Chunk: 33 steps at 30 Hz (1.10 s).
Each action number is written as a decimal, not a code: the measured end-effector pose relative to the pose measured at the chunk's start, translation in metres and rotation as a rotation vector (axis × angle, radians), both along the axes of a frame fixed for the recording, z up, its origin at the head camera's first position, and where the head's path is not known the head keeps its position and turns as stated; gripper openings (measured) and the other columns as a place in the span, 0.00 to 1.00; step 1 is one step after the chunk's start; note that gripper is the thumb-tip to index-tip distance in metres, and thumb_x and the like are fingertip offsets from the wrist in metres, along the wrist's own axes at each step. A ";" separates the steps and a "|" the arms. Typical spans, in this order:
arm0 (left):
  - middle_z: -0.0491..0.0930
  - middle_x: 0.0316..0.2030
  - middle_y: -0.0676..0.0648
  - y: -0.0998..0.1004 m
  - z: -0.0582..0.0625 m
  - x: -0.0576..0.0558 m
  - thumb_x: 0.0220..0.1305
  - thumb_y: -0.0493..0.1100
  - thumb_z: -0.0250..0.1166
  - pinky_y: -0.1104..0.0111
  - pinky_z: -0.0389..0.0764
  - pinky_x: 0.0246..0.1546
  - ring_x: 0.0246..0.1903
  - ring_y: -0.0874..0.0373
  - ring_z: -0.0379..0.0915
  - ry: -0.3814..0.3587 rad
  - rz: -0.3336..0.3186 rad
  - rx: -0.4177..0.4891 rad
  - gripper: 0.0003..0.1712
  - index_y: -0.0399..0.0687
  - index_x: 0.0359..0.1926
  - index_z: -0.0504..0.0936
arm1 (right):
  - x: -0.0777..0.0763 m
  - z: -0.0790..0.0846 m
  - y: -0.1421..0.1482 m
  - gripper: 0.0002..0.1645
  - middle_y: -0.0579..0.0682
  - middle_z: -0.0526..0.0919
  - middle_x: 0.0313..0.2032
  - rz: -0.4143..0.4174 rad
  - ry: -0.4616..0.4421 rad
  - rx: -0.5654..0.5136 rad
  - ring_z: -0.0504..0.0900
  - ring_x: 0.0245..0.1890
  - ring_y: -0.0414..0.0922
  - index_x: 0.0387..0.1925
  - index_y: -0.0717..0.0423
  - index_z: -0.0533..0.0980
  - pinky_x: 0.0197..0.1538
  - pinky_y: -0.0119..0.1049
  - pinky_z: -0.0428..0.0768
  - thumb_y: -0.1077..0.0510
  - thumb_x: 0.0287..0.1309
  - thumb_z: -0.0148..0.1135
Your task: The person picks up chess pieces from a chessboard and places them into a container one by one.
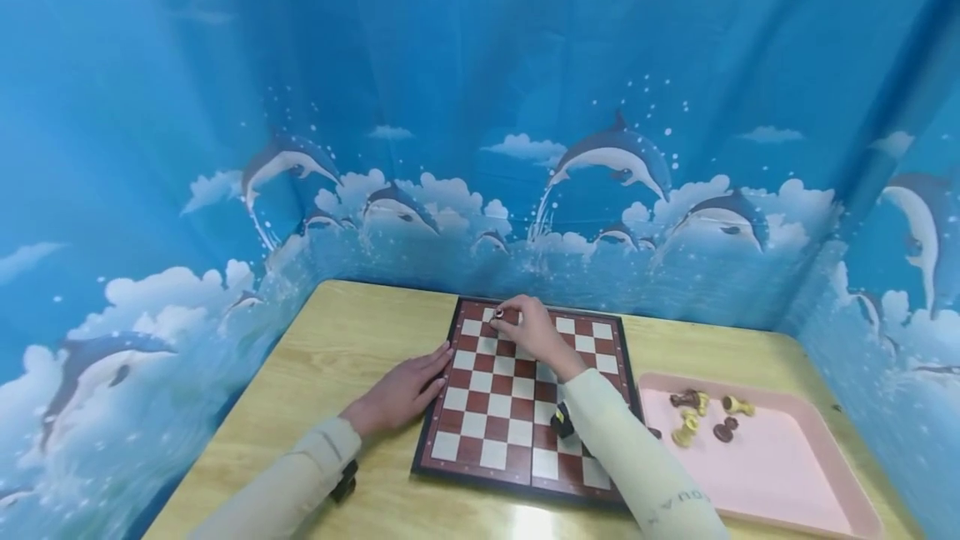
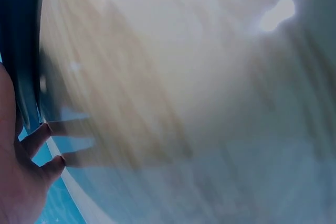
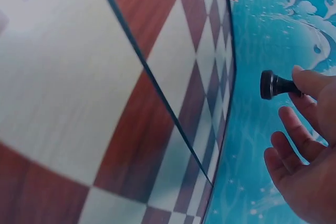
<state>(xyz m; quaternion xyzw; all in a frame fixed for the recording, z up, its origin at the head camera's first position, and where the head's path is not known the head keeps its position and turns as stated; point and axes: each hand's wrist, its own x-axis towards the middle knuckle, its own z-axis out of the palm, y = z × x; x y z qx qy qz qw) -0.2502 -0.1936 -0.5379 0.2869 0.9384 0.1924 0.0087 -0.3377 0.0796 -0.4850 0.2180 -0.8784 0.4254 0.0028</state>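
A dark chess piece [image 3: 273, 85] is pinched by its upper end between the thumb and index finger of my right hand [image 1: 536, 332], base facing the board in the right wrist view. That hand is over the far left squares of a brown-and-white chessboard [image 1: 483, 404]. The other fingers [image 3: 296, 135] of this hand are loosely bent. At the board's left edge, my left hand [image 1: 401, 390] lies with its fingers stretched out, fingertips right at the dark rim. The left wrist view shows only part of this hand [image 2: 21, 182] beside the board's dark side.
A pink tray [image 1: 795, 482] stands right of the board, holding several yellow chess pieces [image 1: 684, 432] and dark chess pieces [image 1: 724, 430]. Under everything is a wood-grain table [image 1: 352, 319]. Blue dolphin-print curtains [image 1: 465, 107] hang behind and at both sides.
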 end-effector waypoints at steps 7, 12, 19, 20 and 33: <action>0.51 0.80 0.45 -0.004 -0.004 0.006 0.82 0.54 0.46 0.50 0.65 0.73 0.75 0.44 0.58 -0.029 0.015 -0.009 0.34 0.47 0.80 0.53 | 0.010 0.003 0.011 0.13 0.52 0.83 0.52 -0.016 0.028 -0.001 0.77 0.58 0.53 0.48 0.55 0.86 0.63 0.57 0.76 0.54 0.68 0.66; 0.52 0.79 0.44 -0.001 -0.005 0.009 0.81 0.53 0.47 0.49 0.65 0.74 0.74 0.42 0.59 -0.010 0.007 0.012 0.34 0.47 0.80 0.54 | 0.023 0.011 0.027 0.15 0.53 0.84 0.53 -0.073 0.047 -0.048 0.77 0.59 0.53 0.50 0.56 0.86 0.63 0.58 0.77 0.53 0.67 0.67; 0.52 0.80 0.45 0.001 -0.005 0.000 0.82 0.54 0.46 0.49 0.65 0.73 0.74 0.42 0.59 0.016 0.015 0.027 0.34 0.48 0.80 0.54 | 0.039 0.036 0.047 0.15 0.54 0.84 0.53 -0.145 0.103 -0.094 0.76 0.59 0.55 0.49 0.55 0.86 0.61 0.59 0.76 0.53 0.65 0.70; 0.52 0.80 0.45 0.001 -0.005 -0.001 0.82 0.54 0.46 0.49 0.65 0.73 0.74 0.42 0.59 0.023 0.014 0.029 0.34 0.47 0.80 0.54 | 0.040 0.037 0.051 0.15 0.54 0.85 0.53 -0.152 0.118 -0.091 0.76 0.58 0.55 0.49 0.55 0.86 0.61 0.59 0.77 0.53 0.64 0.70; 0.54 0.79 0.42 0.001 -0.003 -0.002 0.81 0.52 0.49 0.47 0.67 0.72 0.73 0.41 0.60 0.031 -0.006 0.052 0.33 0.44 0.79 0.56 | 0.060 0.024 0.107 0.17 0.53 0.84 0.52 -0.248 0.104 -0.136 0.78 0.55 0.54 0.51 0.54 0.85 0.59 0.58 0.81 0.51 0.65 0.69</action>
